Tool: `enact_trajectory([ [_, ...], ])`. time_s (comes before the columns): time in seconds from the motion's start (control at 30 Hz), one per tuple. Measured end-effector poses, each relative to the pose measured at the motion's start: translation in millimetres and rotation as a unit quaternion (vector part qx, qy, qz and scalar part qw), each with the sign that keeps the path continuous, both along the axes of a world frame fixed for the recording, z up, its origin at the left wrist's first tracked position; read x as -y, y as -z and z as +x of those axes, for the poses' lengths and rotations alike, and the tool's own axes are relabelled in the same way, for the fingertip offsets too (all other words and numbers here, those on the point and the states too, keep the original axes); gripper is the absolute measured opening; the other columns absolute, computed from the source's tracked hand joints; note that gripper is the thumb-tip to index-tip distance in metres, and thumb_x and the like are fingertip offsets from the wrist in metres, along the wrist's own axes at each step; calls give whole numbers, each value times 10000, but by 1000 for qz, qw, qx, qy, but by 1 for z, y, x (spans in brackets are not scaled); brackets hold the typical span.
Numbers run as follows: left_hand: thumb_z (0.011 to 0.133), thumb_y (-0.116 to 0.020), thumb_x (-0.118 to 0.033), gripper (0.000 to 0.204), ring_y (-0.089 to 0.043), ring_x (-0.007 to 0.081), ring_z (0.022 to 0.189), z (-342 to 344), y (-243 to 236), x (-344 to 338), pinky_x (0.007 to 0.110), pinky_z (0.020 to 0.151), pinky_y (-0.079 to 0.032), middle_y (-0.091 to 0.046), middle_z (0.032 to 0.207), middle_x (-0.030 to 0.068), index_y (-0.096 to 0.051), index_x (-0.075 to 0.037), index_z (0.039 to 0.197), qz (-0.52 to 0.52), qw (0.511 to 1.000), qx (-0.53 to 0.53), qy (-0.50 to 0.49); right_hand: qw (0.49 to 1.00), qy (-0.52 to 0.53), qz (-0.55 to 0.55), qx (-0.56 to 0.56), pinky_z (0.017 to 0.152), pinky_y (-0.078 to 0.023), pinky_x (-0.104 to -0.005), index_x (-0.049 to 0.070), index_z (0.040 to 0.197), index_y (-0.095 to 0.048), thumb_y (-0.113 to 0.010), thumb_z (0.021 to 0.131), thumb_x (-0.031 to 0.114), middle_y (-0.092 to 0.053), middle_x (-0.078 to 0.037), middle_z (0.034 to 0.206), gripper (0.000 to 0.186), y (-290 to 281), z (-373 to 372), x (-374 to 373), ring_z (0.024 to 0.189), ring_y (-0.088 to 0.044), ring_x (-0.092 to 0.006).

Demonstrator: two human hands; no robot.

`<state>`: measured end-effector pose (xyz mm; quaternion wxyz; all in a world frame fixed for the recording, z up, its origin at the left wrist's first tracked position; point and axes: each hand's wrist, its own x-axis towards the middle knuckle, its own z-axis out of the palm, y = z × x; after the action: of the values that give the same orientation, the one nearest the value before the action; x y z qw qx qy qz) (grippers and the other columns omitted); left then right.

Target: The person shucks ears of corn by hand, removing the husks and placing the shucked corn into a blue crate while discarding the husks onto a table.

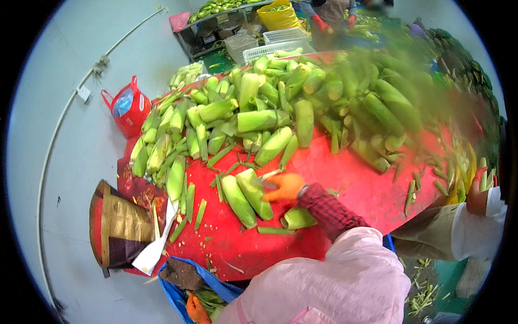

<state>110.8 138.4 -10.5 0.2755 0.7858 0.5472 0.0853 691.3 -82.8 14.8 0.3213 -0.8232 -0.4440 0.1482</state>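
Note:
My right hand (286, 186), in an orange glove below a checked sleeve, is curled beside a peeled-back green ear of corn (254, 194). A slim pale or grey item at its fingers is too blurred to name. A second ear (237, 200) lies just left of that one, and a short piece (298, 218) lies below. My left hand (197, 308), also orange-gloved, is low at the blue bag (175, 294) with green husks inside; its grip is unclear. The red table (367, 200) carries a large heap of corn (216, 110) and loose trimmings.
Left are a red bag (130, 108), a gold-and-red container (118, 221) and a white strip (154, 254). Behind are crates (278, 48), a shelf and a co-worker in red gloves (324, 21). At right stands another person (480, 227). A green blur covers the upper right.

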Motion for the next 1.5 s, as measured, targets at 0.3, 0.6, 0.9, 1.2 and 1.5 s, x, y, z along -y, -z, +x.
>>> enact_trajectory([
  [0.3,1033,-503,-168,382,-620,228,1135,-50,51,18,300,979,-486,-627,1306,186,-585,82,1311,-22,946,293,-138,954,39,-297,33,805,-551,-460,54,1391,-472,-812,668,536,-680,-189,1125,934,-22,-37,108,945,-699,-348],
  [0.6,1008,-540,-132,347,-623,223,1154,3,15,19,322,1000,-473,-652,1283,170,-616,56,1290,4,937,346,-45,924,-26,-294,244,803,-564,-452,-19,1535,-161,-724,732,256,-430,-291,1477,1019,15,-56,45,1029,-683,-361],
  [0.9,985,-581,-114,325,-639,200,1125,-3,40,50,302,974,-489,-667,1268,145,-643,41,1263,-61,932,356,-27,977,-7,-41,208,698,-577,-475,152,1537,-257,-626,789,140,-353,-196,1558,834,17,-149,10,943,-697,-366],
  [1.2,961,-609,-134,348,-639,224,1141,91,-18,52,321,982,-483,-678,1240,158,-645,12,1275,-7,944,282,172,961,-81,168,204,704,-565,-458,206,1282,-593,-656,816,150,-600,-103,1319,474,41,-185,8,913,-697,-313],
  [1.5,956,-649,-271,625,-628,206,1069,206,-36,101,348,962,-494,-623,1282,122,-417,-44,1489,-412,750,505,116,967,-16,254,-30,664,-560,-389,111,1185,-677,-730,804,208,-706,-124,985,397,-19,-225,-23,746,-700,-275],
])
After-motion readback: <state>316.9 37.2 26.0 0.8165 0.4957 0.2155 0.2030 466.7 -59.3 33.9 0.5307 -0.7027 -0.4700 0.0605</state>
